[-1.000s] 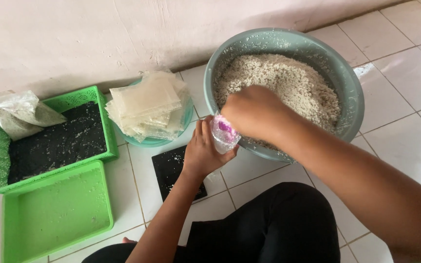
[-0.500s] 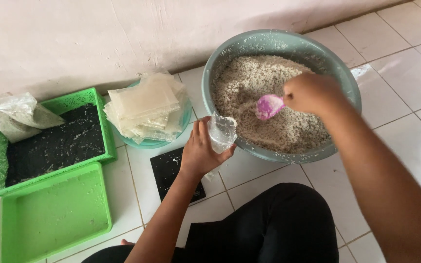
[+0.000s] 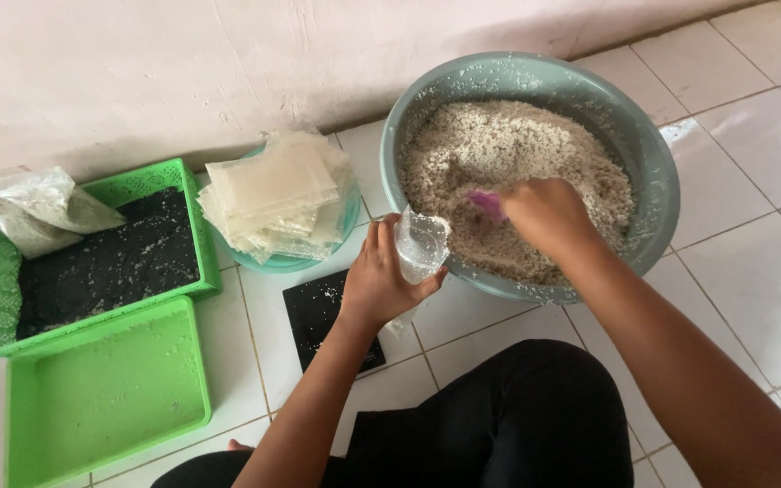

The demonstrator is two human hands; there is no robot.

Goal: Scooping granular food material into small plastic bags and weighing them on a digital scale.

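Right hand [image 3: 549, 217], at centre right of the frame, grips a pink scoop [image 3: 485, 204] dug into the pale grain filling the grey-green basin [image 3: 662, 172]. Left hand [image 3: 380, 280], at centre, grasps a small clear bag [image 3: 420, 244] touching the basin's near rim, above a black slab [image 3: 318, 312] on the floor tiles.

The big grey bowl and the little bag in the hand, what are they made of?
The big grey bowl looks like plastic: dull grey-green, smooth, with a thick rolled rim and grains stuck to its wall. The little bag held by the left hand seems to be thin clear plastic film, since it is see-through, shiny and crinkled. The right hand grips a pink scoop, probably plastic too.
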